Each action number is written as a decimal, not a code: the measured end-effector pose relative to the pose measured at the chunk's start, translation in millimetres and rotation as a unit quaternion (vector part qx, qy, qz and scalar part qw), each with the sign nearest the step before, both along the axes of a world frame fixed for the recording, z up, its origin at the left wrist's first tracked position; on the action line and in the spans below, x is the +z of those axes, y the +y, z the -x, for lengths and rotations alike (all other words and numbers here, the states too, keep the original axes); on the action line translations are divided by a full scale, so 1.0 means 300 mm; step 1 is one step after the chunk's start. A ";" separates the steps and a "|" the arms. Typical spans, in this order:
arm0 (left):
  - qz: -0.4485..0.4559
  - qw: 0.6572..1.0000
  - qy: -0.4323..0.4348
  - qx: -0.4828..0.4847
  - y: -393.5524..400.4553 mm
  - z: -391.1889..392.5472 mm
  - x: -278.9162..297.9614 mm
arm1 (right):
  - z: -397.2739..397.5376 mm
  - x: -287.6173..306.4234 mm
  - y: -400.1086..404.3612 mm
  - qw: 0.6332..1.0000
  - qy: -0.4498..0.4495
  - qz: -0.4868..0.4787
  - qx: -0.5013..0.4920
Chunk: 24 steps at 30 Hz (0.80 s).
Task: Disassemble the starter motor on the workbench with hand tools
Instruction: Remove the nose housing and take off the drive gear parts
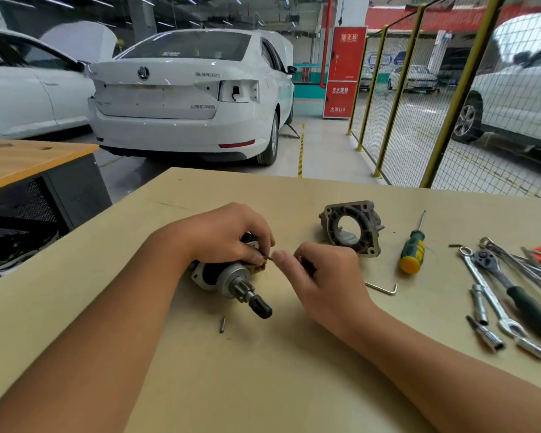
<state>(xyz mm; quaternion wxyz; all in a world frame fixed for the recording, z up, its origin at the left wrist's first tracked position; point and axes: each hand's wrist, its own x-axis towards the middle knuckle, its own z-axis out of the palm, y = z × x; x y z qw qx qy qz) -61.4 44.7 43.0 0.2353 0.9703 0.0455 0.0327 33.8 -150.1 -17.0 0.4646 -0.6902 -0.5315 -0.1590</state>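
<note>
Head view: starter motor point(228, 276) lies under left hand point(222, 235) fingers point(256, 256).

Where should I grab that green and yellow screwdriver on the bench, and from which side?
Take the screwdriver by its thick green and yellow handle, coming from above with the right hand. It lies flat on the workbench, handle end nearest you, thin shaft pointing away. Bare bench shows on both sides of the handle, between the housing and the wrenches, so fingers should fit either side.
</note>
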 end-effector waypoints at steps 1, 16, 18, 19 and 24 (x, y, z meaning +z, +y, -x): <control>0.001 1.000 0.000 0.000 0.000 0.000 0.001 | 0.003 -0.002 0.002 0.999 0.032 -0.004 0.014; 0.014 1.000 -0.001 0.012 -0.004 0.013 0.008 | 0.012 0.002 -0.010 0.985 0.149 0.006 0.090; 0.019 1.000 -0.003 0.010 -0.002 0.014 0.008 | 0.014 0.000 -0.010 0.985 0.148 0.001 0.085; 0.016 1.000 -0.003 0.009 -0.001 0.015 0.009 | 0.015 -0.002 -0.009 0.987 0.141 -0.002 0.082; 0.017 1.000 -0.008 0.001 0.006 0.011 0.005 | 0.016 -0.001 -0.006 0.996 0.075 -0.022 0.042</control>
